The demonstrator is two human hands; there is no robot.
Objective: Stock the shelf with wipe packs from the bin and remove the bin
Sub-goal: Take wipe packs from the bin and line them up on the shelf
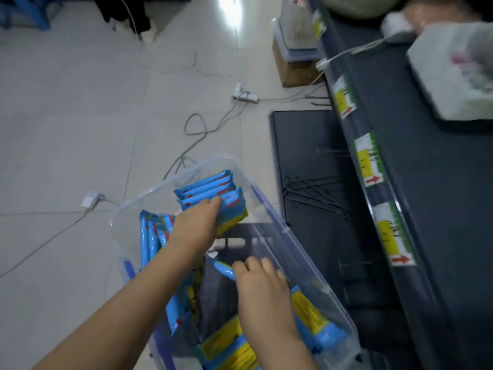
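Observation:
A clear plastic bin (269, 206) with blue edges stands on the floor beside a dark shelf unit (426, 182). Inside it lie several blue wipe packs with yellow labels. My left hand (196, 228) reaches into the far end and grips a bundle of upright blue packs (213, 190). My right hand (262, 295) is lower in the bin, its fingers curled over the end of one blue pack (223, 269). More packs lie at the near end (226, 348) and along the left wall (152, 236).
The dark shelf runs along the right, with yellow and green price tags (369, 161) on its edge and white packages (453, 70) on top. A lower black shelf board (306, 161) holds loose metal hooks. Cables and a power strip (244, 96) cross the tiled floor.

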